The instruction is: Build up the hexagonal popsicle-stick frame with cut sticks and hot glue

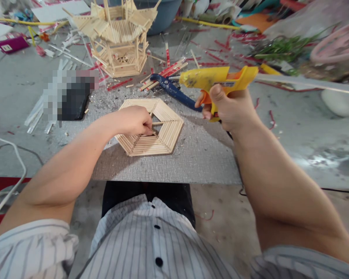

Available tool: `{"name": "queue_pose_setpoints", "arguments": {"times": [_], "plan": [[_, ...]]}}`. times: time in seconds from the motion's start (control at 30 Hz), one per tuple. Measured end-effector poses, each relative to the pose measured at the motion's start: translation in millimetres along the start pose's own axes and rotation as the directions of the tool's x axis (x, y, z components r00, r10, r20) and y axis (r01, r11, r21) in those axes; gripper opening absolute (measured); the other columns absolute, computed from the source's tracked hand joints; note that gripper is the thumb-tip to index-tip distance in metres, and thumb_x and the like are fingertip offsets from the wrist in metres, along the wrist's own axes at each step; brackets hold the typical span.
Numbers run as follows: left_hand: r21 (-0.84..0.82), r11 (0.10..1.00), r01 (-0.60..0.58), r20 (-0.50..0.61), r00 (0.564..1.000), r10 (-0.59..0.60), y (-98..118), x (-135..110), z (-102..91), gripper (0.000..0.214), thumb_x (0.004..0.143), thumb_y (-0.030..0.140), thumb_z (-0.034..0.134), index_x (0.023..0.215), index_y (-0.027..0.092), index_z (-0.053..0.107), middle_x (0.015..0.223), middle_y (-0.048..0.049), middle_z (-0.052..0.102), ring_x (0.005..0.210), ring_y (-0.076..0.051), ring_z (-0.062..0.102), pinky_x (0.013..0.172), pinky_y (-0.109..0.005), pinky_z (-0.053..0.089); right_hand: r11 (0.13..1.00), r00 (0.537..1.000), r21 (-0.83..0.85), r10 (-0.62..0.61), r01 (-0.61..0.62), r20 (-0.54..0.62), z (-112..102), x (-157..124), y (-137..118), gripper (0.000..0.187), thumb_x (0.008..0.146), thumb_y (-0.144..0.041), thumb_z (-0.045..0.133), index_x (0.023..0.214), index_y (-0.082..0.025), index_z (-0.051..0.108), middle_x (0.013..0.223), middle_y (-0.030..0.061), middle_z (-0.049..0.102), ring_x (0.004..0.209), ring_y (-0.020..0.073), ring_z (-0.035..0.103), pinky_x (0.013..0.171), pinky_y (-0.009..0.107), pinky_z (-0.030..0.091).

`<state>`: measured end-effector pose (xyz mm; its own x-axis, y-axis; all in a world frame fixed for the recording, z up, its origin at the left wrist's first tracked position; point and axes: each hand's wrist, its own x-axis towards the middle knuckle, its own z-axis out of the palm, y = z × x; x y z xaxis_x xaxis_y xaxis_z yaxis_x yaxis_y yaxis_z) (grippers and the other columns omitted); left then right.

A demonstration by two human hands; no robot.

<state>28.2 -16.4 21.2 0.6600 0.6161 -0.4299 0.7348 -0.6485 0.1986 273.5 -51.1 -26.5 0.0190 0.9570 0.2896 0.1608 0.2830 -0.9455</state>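
Note:
A hexagonal panel of wooden sticks [151,148] lies flat on the table, with an opening at its middle crossed by a stick. My left hand [136,121] rests over its left half, fingers pinched together at the lower edge of the opening. Whatever is between those fingertips is too small to make out. My right hand [232,104] grips a yellow hot glue gun [209,76] above the table, to the right of the panel. Its nozzle points left, and a long clear glue stick [302,82] sticks out of its back.
Behind stands a pagoda-like stick model [120,50]. Blue-handled pliers [177,93] and loose sticks in red-marked wrappers [165,73] lie beyond the panel. At left are a dark phone [75,102] and clear glue sticks [39,108]. A pink basket [337,50] stands at right.

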Motion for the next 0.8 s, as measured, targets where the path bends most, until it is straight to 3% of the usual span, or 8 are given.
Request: {"name": "queue_pose_setpoints", "arguments": {"times": [0.5,0.8], "plan": [[0.027,0.998,-0.058,0.006,0.998,0.058,-2.3,3.1,1.7,0.030,0.079,0.039,0.056,0.093,0.021,0.076,0.081,-0.0025,0.072,0.065,-0.012,0.056,0.064,-0.025,0.034,1.000,1.000,-0.025,0.012,-0.013,-0.008,0.5,-0.6,-2.6,0.054,0.064,-0.071,0.068,0.070,-0.018,0.057,0.060,-0.0016,0.062,0.033,0.0048,0.045,0.031,0.020,0.034],[0.001,0.995,-0.101,0.008,0.995,0.101,-5.2,2.4,1.4,0.027,0.079,0.035,0.058,0.091,0.020,0.075,0.083,-0.0024,0.073,0.066,-0.011,0.056,0.061,-0.024,0.033,0.999,0.999,-0.009,0.037,-0.037,-0.040,2.0,0.0,-3.1,0.058,0.057,-0.072,0.071,0.077,-0.019,0.058,0.058,-0.0034,0.062,0.031,0.0058,0.044,0.030,0.021,0.034]]}}
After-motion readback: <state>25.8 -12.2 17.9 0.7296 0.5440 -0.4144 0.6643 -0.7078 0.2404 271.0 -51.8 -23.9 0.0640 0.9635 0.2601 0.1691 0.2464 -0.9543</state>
